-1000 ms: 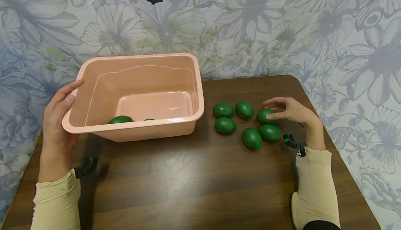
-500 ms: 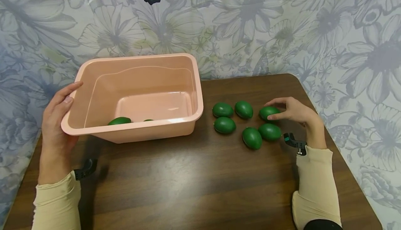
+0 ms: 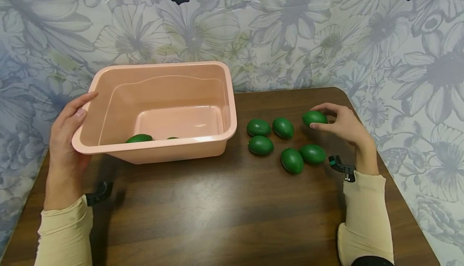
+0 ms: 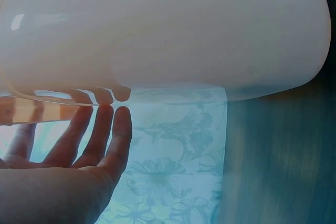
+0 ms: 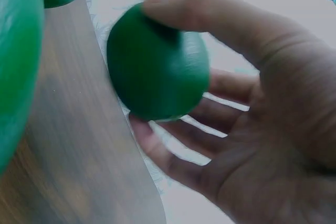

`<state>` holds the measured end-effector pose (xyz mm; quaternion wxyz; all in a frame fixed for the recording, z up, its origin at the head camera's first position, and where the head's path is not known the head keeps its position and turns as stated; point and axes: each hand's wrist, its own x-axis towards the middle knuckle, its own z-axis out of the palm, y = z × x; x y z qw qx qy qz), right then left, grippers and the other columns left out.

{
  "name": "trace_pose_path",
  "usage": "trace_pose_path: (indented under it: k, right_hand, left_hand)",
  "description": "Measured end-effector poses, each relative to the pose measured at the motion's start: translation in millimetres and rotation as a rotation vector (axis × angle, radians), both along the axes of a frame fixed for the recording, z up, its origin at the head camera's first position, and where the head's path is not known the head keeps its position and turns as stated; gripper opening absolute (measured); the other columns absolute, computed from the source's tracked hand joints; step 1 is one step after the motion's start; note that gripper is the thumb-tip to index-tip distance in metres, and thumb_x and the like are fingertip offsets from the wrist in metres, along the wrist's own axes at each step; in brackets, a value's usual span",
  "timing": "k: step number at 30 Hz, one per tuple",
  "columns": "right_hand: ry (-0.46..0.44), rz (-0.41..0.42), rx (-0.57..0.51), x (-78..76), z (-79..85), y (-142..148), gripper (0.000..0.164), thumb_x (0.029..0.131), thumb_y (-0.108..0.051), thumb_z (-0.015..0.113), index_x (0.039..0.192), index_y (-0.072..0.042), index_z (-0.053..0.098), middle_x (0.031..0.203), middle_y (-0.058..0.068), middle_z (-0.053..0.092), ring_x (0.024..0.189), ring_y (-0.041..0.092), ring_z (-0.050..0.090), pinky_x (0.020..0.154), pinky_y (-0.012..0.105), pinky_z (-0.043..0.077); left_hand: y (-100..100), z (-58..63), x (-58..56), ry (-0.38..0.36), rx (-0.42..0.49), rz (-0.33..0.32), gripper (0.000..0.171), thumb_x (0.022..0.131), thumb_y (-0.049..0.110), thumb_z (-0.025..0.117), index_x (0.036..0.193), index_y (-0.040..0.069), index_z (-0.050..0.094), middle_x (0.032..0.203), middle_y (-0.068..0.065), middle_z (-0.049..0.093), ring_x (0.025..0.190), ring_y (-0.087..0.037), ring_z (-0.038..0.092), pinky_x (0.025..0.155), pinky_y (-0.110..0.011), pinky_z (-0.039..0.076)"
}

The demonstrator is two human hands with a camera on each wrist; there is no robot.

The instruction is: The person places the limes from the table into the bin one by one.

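My left hand grips the left end of a pink plastic tub, with thumb and forefinger at the rim. In the left wrist view, fingers touch the tub's outer wall. Inside the tub, a green oval fruit and the top of another show above the near rim. My right hand pinches a smooth green fruit, lime- or avocado-like, between thumb and fingers. The right wrist view shows this held fruit apart from the others.
Several similar green fruits lie on the brown wooden table between tub and right hand. Two of them touch, a fruit and its neighbour, nearest the right wrist. Behind the table hangs a floral cloth.
The right hand has closed on the fruit and shifted it away from me, slightly to the right, clear of the nearby pair. The left hand and tub have stayed in place.
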<state>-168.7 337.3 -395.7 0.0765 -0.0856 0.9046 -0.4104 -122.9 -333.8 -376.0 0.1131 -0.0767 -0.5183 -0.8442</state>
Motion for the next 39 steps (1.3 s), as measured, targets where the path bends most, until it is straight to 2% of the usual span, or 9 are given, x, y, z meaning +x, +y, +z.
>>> trace_pose_path:
  k: [6,12,19,24,29,34,39]
  right_hand:
    - [0.093,-0.045,-0.101,-1.9,2.2,-3.7,0.050,0.092,-0.016,0.084,0.138,-0.010,0.065,0.134,0.007,0.062,0.103,0.010,0.065,0.085,0.016,0.053]
    - [0.229,-0.106,-0.178,-5.0,4.4,-9.7,0.050,0.094,-0.014,0.081,0.140,-0.007,0.064,0.131,0.004,0.066,0.108,0.009,0.066,0.087,0.015,0.052]
    - [0.333,-0.165,-0.229,8.7,35.8,-44.8,0.049,0.093,-0.013,0.080,0.139,-0.004,0.065,0.127,0.003,0.070,0.108,0.005,0.066,0.095,0.017,0.051]
    - [0.406,-0.175,-0.266,8.0,51.1,-69.9,0.049,0.092,-0.011,0.081,0.138,-0.001,0.065,0.126,0.007,0.071,0.109,0.006,0.066,0.096,0.019,0.050]
    - [0.427,-0.178,-0.341,5.0,57.9,-86.1,0.048,0.092,-0.010,0.081,0.136,0.000,0.066,0.123,0.007,0.070,0.108,0.010,0.067,0.093,0.019,0.053]
    - [0.412,-0.188,-0.336,5.3,60.0,-91.5,0.049,0.092,-0.012,0.081,0.137,-0.001,0.065,0.122,0.003,0.070,0.108,0.008,0.067,0.096,0.019,0.052]
    - [0.413,-0.176,-0.354,3.2,63.2,-95.6,0.047,0.092,-0.011,0.082,0.135,0.000,0.066,0.120,0.002,0.070,0.107,0.010,0.067,0.096,0.021,0.053]
  left_hand:
    - [-0.7,-0.5,-0.2,0.001,-0.004,0.008,0.048,0.106,0.005,0.043,0.152,-0.010,0.046,0.144,-0.022,0.055,0.102,-0.023,0.070,0.077,-0.028,0.061]
    - [-1.5,-1.5,0.0,0.005,0.051,-0.024,0.047,0.106,0.002,0.038,0.151,-0.011,0.047,0.143,-0.022,0.055,0.102,-0.025,0.070,0.077,-0.030,0.062]
    - [-2.8,-1.9,0.2,0.002,0.030,-0.020,0.048,0.106,0.002,0.037,0.151,-0.010,0.047,0.145,-0.022,0.054,0.106,-0.025,0.069,0.079,-0.029,0.062]
    - [-3.4,-2.3,2.7,-0.002,0.057,-0.036,0.048,0.106,0.002,0.035,0.152,-0.009,0.046,0.144,-0.021,0.056,0.104,-0.025,0.071,0.078,-0.030,0.062]
    - [-2.6,-2.2,3.3,-0.011,0.070,-0.053,0.047,0.107,0.001,0.036,0.152,-0.009,0.046,0.147,-0.021,0.055,0.103,-0.025,0.073,0.078,-0.030,0.063]
    - [-2.4,0.0,2.1,-0.010,0.011,-0.029,0.048,0.107,0.003,0.040,0.153,-0.008,0.046,0.151,-0.020,0.051,0.106,-0.024,0.071,0.078,-0.029,0.062]
    - [-0.4,0.3,1.1,-0.015,0.030,-0.045,0.048,0.107,0.003,0.038,0.153,-0.007,0.046,0.152,-0.020,0.050,0.106,-0.023,0.071,0.078,-0.029,0.062]
